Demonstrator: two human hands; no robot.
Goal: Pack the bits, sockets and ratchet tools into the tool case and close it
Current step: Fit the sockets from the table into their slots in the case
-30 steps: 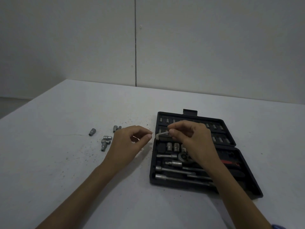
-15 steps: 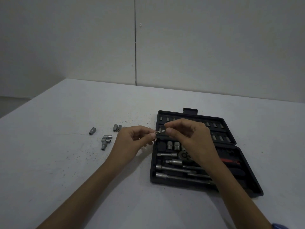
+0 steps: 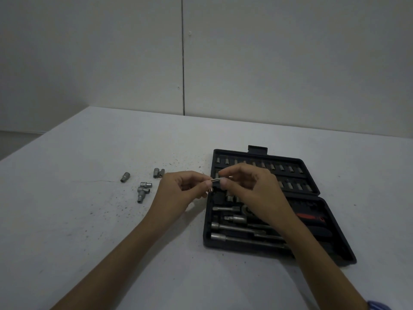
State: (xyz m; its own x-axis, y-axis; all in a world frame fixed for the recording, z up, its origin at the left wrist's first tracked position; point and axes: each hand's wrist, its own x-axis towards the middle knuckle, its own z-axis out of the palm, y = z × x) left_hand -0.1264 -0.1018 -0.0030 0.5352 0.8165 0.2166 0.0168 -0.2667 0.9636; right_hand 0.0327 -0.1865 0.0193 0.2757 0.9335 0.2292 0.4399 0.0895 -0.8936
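Tool case point(image 3: 312, 189) is lying open toward the table's point(image 3: 67, 220) right edge, no readable writing. Left hand point(image 3: 178, 193) and right hand point(image 3: 250, 189) are both pinching a thin hex key point(image 3: 216, 180) over its left rim; loose sockets point(image 3: 143, 189) are sitting left.

Dim, flat light, soft shadows, perhaps slight wide-angle bowing.

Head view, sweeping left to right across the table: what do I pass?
lone socket → cluster of loose sockets → left hand → thin metal key pinched by both hands → right hand → open tool case
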